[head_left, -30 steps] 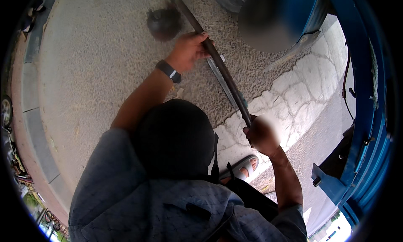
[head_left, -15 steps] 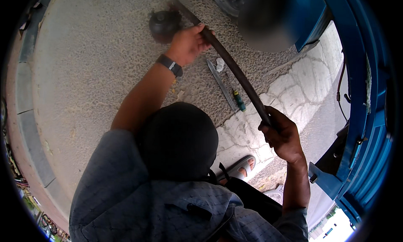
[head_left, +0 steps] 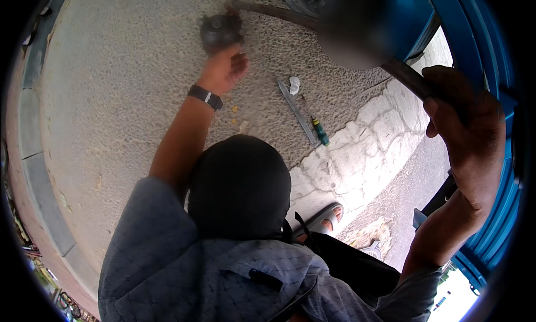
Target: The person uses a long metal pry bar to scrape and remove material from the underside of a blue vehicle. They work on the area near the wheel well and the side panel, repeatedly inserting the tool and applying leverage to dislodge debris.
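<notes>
My right hand [head_left: 466,118] is closed around the near end of a long dark bar [head_left: 410,79], raised at the right side of the head view. The bar runs up and left to its far end, beside a dark, rounded object [head_left: 219,32] on the rough ground, whose kind I cannot make out. Just below that object my left hand [head_left: 223,70] has its thumb and loosely bent fingers apart and holds nothing; whether the thumb touches the object is unclear. A blurred dark round patch hides the bar's middle.
On the ground lie a flat metal strip [head_left: 297,112], a green-handled screwdriver [head_left: 320,133] and a crumpled white scrap [head_left: 294,85]. Blue vehicle panels [head_left: 494,210] rise at the right. A sandalled foot [head_left: 326,218] rests near a cracked pale strip [head_left: 357,149]. A kerb [head_left: 42,193] runs along the left.
My left hand has let go of the bar and moved left and down towards the dark rounded object. My right hand has swung the bar's near end up and right; its far end stayed put.
</notes>
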`<state>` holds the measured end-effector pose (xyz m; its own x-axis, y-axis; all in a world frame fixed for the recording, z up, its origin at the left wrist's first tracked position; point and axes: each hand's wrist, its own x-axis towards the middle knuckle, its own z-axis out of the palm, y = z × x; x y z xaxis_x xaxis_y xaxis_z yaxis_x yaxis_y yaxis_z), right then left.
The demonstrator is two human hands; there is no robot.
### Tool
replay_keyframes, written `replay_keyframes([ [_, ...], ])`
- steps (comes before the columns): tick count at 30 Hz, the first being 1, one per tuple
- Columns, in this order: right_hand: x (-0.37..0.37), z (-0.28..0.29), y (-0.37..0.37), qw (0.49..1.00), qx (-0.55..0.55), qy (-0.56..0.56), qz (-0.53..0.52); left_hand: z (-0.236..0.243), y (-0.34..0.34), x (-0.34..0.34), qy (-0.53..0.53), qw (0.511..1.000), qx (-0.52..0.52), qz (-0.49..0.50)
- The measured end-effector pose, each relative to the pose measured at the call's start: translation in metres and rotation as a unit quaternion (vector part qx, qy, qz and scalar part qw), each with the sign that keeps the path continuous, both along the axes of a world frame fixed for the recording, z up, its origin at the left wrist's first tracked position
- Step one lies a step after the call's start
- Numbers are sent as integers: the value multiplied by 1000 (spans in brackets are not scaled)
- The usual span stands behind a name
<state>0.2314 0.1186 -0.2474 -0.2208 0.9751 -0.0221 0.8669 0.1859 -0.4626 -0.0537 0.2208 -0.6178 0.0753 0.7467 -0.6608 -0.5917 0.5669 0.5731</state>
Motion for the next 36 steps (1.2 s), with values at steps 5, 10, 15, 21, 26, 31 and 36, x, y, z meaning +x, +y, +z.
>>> replay_keyframes([
  [5,-40,8,36,991,33,-114,63,-54,13,-35,400,910,92,61],
  [10,-28,-5,31,991,14,-133,23,-34,35,-37,578,761,296,-13],
  [15,0,-44,0,964,-250,-11,-91,-32,57,-46,527,771,350,-63],
  [21,30,-133,-53,875,-445,124,-141,-35,72,-40,515,777,345,-113],
  [26,33,-152,-86,887,-416,142,-142,-23,76,-26,558,754,316,-145],
  [31,67,-143,-121,875,-425,155,-172,-25,61,17,576,722,325,-203],
  [36,111,-122,-165,847,-456,134,-238,-39,43,95,489,746,380,-245],
])
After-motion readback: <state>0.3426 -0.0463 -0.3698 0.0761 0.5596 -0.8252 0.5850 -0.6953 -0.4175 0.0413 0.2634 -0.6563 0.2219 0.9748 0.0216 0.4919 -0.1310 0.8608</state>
